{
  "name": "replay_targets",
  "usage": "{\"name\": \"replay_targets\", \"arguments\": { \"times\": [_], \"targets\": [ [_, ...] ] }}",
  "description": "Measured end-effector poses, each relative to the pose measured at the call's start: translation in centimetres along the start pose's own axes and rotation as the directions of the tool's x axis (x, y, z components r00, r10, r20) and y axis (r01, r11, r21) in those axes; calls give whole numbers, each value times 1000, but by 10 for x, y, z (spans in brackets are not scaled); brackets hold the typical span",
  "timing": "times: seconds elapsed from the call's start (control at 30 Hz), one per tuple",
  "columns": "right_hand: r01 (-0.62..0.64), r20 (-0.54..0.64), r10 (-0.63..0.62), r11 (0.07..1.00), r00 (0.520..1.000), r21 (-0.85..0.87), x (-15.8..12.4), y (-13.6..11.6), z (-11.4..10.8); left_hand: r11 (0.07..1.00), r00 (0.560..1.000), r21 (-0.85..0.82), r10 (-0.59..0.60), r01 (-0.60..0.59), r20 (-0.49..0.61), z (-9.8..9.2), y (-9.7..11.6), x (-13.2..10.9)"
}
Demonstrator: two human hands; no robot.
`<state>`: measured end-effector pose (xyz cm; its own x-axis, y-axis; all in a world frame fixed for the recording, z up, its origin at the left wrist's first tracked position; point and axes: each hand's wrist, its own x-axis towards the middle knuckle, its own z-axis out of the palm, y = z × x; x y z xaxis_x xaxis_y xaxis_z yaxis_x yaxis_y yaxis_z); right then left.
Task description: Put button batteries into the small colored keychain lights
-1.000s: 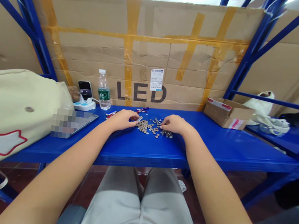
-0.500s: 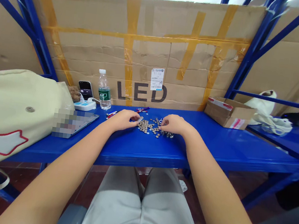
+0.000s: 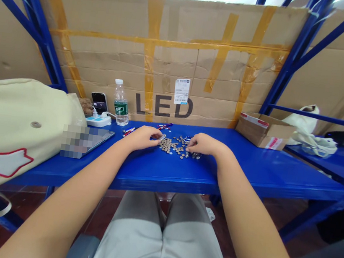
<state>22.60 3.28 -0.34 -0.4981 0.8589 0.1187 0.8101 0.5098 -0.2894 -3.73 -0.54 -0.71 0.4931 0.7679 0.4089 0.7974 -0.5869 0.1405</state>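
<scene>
Small round metallic pieces, coin-like [image 3: 166, 146], lie spread on the blue tabletop [image 3: 160, 170] between my hands. My left hand [image 3: 143, 138], at the left edge of the spread, is closed with thumb and fingers around a small pale, shiny strip [image 3: 162, 137]. My right hand [image 3: 204, 144] hovers low at the right side, its thumb and fingertips pinched together. Whatever is between those fingertips is too small to make out. Under and beside that hand sits a darker cluster of small shiny pieces [image 3: 197, 155], partly hidden by it.
Pens [image 3: 163, 126] lie behind the pieces. To the left are a water bottle [image 3: 120, 107], a power strip [image 3: 99, 119], a phone [image 3: 99, 101], a tablet [image 3: 97, 141] and a cream bag [image 3: 26, 126]. An open cardboard box [image 3: 262, 131] stands at the right; a large cardboard sheet [image 3: 111, 61] closes the back.
My right hand has shifted slightly to the right, and its fingers have drawn together away from the spread pieces. My left hand keeps its hold on the strip, almost still.
</scene>
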Motion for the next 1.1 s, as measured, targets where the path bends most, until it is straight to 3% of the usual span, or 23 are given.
{"name": "replay_targets", "arguments": {
  "times": [0.2, 0.3, 0.4, 0.5, 0.7, 0.9, 1.1],
  "targets": [
    [-60, 63, 65, 994, 996, -90, -2, -9, -1, 1000, 1000, -2, 4, -4, 5, 1, -1, 0],
    [-49, 22, 51, 996, 998, -78, -3, -11, -1, 1000, 1000, -1, 10, -10, 6, 0, 0, 0],
    [31, -106, -23, 996, 994, 79, -3, -12, -2, 1000, 1000, -18, 15, -15, 6, 1, 2, 0],
    [167, -194, -106, 930, 975, 329, -2, -15, 0, 999, 999, -34, 39, -39, 8, 1, 6, 0],
    [303, -210, -219, 733, 953, 609, 4, -24, 10, 991, 993, -66, 116, -114, 33, 3, 17, 2],
    [258, -134, -222, 764, 966, 591, 5, -31, 16, 988, 992, -104, 116, -110, 48, 4, 24, 2],
    [274, -154, -226, 772, 962, 573, 7, -30, 17, 987, 993, -125, 106, -100, 43, 5, 23, 2]
  ]
}}
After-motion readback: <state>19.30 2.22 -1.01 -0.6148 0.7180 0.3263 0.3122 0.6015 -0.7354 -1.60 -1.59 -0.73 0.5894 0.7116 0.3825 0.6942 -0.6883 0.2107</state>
